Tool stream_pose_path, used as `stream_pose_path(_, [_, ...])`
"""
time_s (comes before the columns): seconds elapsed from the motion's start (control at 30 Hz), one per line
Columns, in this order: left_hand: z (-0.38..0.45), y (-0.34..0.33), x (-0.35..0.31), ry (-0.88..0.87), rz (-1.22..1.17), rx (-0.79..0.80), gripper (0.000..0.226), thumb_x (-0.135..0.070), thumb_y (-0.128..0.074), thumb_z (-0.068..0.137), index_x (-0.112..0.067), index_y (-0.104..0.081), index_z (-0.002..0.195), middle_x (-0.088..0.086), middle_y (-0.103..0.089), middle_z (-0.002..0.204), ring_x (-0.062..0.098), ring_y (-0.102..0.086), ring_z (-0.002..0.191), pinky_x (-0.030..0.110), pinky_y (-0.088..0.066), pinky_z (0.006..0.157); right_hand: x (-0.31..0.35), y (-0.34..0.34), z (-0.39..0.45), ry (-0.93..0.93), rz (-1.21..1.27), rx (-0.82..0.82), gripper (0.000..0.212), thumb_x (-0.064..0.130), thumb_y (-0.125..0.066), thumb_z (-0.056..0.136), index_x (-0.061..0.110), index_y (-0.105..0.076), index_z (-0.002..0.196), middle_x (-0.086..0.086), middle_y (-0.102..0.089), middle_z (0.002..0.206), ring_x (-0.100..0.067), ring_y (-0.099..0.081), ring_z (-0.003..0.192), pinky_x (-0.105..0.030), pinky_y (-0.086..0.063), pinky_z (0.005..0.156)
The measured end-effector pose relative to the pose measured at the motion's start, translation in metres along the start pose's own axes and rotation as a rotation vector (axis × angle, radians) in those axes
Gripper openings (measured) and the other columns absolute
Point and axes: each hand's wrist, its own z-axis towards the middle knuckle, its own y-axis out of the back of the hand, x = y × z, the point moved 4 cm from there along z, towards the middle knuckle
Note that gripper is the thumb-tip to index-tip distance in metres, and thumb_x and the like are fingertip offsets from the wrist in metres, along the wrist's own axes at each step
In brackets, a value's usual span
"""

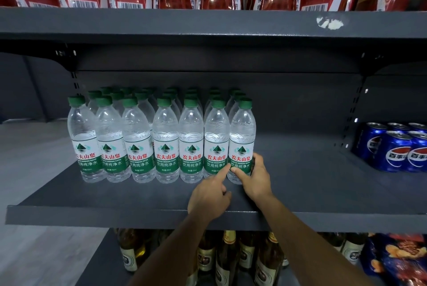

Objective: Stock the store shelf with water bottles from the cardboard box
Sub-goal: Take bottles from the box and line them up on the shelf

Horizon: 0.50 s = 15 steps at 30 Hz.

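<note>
Head view: right hand (256, 180) curled around rightmost water bottle (242, 144), left hand (209, 197) loosely fisted, forefinger touching its label.

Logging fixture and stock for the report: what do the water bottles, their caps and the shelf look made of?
Water bottles: clear thin plastic, glossy; the rows behind show through, with ribbed shoulders.
Caps: opaque green plastic, apparently ridged.
Shelf: likely painted sheet metal, matte dark grey; folded front lip, slotted uprights, paint chipped on the shelf above.
</note>
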Motion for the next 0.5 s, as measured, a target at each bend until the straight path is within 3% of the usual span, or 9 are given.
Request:
stream_pose_path(0.2, [0.001,0.0001,0.0011,0.005,0.006,0.002,0.075,-0.027,-0.056,0.087,-0.044,-0.016,0.148,-0.011,-0.062,0.085,0.013,-0.057,0.091,0.039,-0.051,0.087,-0.0018,-0.0003,0.0005,-0.006,0.01,0.017,0.062,0.018,-0.078,0.077,0.02,-0.044,0.129,-0.001,-0.061,0.12,-0.015,-0.059,0.108,-0.035,-0.049,0.096])
stream_pose_path(0.5, [0.0014,-0.0003,0.002,-0.001,0.0,-0.004,0.075,-0.028,-0.056,0.088,-0.045,-0.016,0.148,-0.013,-0.062,0.083,0.012,-0.057,0.088,0.039,-0.052,0.085,-0.0034,-0.0011,0.0015,-0.004,0.031,0.012,0.06,0.017,-0.077,0.077,0.021,-0.045,0.128,0.002,-0.063,0.117,-0.013,-0.061,0.106,-0.03,-0.05,0.092])
